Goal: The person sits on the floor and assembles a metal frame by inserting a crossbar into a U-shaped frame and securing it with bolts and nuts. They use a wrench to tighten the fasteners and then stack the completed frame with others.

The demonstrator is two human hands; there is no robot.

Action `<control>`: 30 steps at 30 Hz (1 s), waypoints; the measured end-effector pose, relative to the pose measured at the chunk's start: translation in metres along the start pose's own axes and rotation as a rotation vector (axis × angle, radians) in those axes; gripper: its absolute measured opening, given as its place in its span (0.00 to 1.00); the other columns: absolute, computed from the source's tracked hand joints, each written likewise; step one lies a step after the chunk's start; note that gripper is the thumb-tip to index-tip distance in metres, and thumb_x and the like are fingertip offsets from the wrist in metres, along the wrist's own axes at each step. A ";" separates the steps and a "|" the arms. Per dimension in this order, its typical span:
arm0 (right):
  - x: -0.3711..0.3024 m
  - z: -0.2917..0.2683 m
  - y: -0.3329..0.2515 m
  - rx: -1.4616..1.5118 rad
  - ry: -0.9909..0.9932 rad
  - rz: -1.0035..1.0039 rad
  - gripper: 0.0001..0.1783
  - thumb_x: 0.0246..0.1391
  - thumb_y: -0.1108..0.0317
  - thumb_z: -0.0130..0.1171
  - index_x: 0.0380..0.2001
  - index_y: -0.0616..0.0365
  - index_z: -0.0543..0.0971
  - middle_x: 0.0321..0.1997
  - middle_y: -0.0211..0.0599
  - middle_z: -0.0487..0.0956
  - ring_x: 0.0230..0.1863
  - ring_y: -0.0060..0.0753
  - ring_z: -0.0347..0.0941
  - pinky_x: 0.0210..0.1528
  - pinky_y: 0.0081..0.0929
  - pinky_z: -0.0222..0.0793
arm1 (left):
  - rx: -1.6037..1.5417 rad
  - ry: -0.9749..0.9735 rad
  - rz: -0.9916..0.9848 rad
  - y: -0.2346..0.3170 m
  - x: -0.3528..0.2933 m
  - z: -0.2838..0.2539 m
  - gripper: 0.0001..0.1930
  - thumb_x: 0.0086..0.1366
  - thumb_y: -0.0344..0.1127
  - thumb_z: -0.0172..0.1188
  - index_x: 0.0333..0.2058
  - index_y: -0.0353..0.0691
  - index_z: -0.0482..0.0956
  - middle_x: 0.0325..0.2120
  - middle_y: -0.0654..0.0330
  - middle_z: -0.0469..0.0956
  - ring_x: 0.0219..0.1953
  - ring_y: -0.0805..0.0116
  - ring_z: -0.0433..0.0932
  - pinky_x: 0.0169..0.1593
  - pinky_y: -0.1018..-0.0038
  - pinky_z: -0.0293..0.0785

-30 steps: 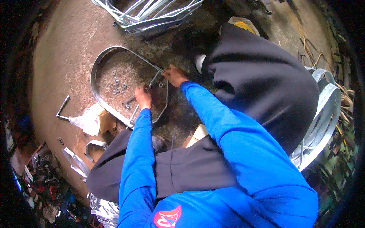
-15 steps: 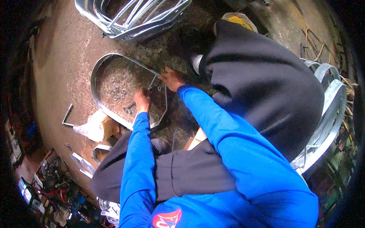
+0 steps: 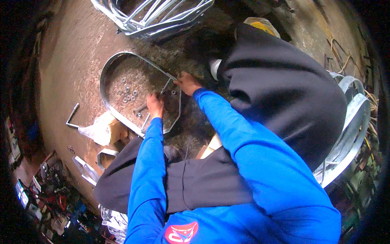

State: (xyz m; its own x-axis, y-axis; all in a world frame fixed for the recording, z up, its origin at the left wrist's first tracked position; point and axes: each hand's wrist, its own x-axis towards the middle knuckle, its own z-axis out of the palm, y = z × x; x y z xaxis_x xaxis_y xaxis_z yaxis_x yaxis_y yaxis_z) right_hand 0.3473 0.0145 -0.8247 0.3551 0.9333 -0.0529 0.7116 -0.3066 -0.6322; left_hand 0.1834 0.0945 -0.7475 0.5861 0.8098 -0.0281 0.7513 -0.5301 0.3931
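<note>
A galvanized metal strap frame [image 3: 102,90], rounded at its far left end, lies on the floor before my knees. Across its right part runs a thin metal rod [image 3: 166,86]. My left hand [image 3: 155,106] is closed on this rod inside the frame; its fingertips are partly hidden. My right hand [image 3: 188,83] pinches the frame's right edge, where the rod's far end meets it. Beside my left hand lies what looks like a spanner [image 3: 140,109], partly covered. Several loose nuts [image 3: 128,95] are scattered inside the frame, and a single nut [image 3: 174,92] sits near my right hand.
More bent metal frames [image 3: 154,28] are stacked at the far side, and others [image 3: 349,130] stand at the right. A thin L-shaped rod [image 3: 72,115] and a white plastic bag [image 3: 96,130] lie left. Clutter [image 3: 53,199] covers the lower left.
The view has shifted slightly, so the scene sits a little differently. Both hands keep their places at the rod and frame edge, with only small finger movement.
</note>
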 end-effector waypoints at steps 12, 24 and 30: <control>0.008 -0.019 -0.004 0.019 -0.318 -0.050 0.17 0.58 0.59 0.41 0.46 0.46 0.75 0.48 0.37 0.73 0.56 0.43 0.60 0.58 0.33 0.58 | 0.094 -0.045 -0.089 -0.003 0.001 0.000 0.16 0.46 0.27 0.58 0.37 0.37 0.74 0.34 0.48 0.72 0.40 0.48 0.70 0.43 0.58 0.67; -0.002 0.022 0.029 0.128 0.119 -0.027 0.13 0.54 0.62 0.51 0.38 0.57 0.78 0.48 0.54 0.67 0.50 0.53 0.64 0.51 0.40 0.61 | -0.121 -0.052 0.017 -0.001 0.017 0.005 0.07 0.43 0.29 0.61 0.25 0.37 0.78 0.27 0.49 0.74 0.36 0.48 0.71 0.38 0.58 0.68; 0.012 -0.001 0.002 0.269 -0.175 0.136 0.13 0.54 0.60 0.51 0.40 0.50 0.79 0.55 0.53 0.65 0.57 0.53 0.59 0.58 0.39 0.56 | -0.072 -0.017 -0.091 -0.016 0.008 0.004 0.08 0.42 0.27 0.61 0.26 0.37 0.79 0.28 0.49 0.75 0.37 0.50 0.72 0.41 0.59 0.69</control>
State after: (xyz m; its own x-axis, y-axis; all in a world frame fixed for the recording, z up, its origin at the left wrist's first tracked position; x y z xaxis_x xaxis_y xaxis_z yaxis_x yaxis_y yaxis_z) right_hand 0.3535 0.0248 -0.8256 0.3103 0.9122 -0.2677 0.4711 -0.3922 -0.7901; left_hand 0.1774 0.1085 -0.7576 0.5220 0.8490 -0.0822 0.7783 -0.4347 0.4531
